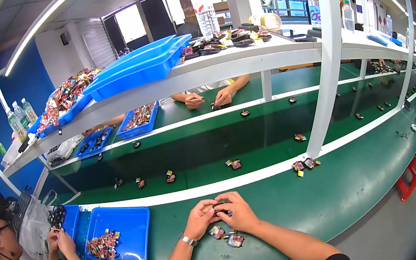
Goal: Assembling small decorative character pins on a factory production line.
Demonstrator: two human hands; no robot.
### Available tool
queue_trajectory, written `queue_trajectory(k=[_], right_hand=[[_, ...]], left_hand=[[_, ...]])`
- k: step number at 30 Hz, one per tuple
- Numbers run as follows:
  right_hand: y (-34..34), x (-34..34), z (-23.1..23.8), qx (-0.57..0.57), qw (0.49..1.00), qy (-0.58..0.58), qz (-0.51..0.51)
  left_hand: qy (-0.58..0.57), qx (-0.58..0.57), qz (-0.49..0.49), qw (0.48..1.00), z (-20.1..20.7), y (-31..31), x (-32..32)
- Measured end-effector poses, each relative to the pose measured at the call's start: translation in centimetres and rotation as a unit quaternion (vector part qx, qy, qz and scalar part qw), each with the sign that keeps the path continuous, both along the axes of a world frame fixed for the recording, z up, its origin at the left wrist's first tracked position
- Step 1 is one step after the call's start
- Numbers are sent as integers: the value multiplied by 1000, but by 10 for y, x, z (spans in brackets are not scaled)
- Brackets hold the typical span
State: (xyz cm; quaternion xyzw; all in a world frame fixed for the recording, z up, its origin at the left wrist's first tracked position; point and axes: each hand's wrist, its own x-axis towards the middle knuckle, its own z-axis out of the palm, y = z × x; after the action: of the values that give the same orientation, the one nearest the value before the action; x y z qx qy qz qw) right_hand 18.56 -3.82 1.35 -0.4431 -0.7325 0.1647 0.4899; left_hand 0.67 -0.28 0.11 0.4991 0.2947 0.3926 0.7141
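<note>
Near the front edge of the green bench (293,208), my left hand (200,220) and my right hand (239,214) meet around a small dark casing (221,202). Fingers of both hands are closed on it and cover most of its shape. A watch with a metal band (187,239) is on my left wrist. Right below my hands lie two small electronic assemblies, a reddish one (216,232) and another with a pale label (235,240). Neither is touched by my fingers.
A blue tray (145,234) with several reddish assemblies (104,245) stands left, beside a co-worker (9,248). Across the white rail (190,192), assemblies (234,164) sit on the green belt (196,158). A white post (324,76) rises right of my hands; a loaded shelf (251,56) hangs above.
</note>
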Motion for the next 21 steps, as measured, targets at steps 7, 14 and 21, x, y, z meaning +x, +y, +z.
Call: queue_trajectory(k=[7, 14, 21], right_hand=[[-1, -1, 17, 58, 998, -6, 20], [-1, -4, 6, 70, 997, 13, -22], [-4, -8, 14, 76, 997, 14, 7]], left_hand=[[-72, 14, 9, 997, -7, 1, -3], [-112, 13, -20, 993, -13, 3, -4], [-115, 17, 5, 993, -11, 4, -9]])
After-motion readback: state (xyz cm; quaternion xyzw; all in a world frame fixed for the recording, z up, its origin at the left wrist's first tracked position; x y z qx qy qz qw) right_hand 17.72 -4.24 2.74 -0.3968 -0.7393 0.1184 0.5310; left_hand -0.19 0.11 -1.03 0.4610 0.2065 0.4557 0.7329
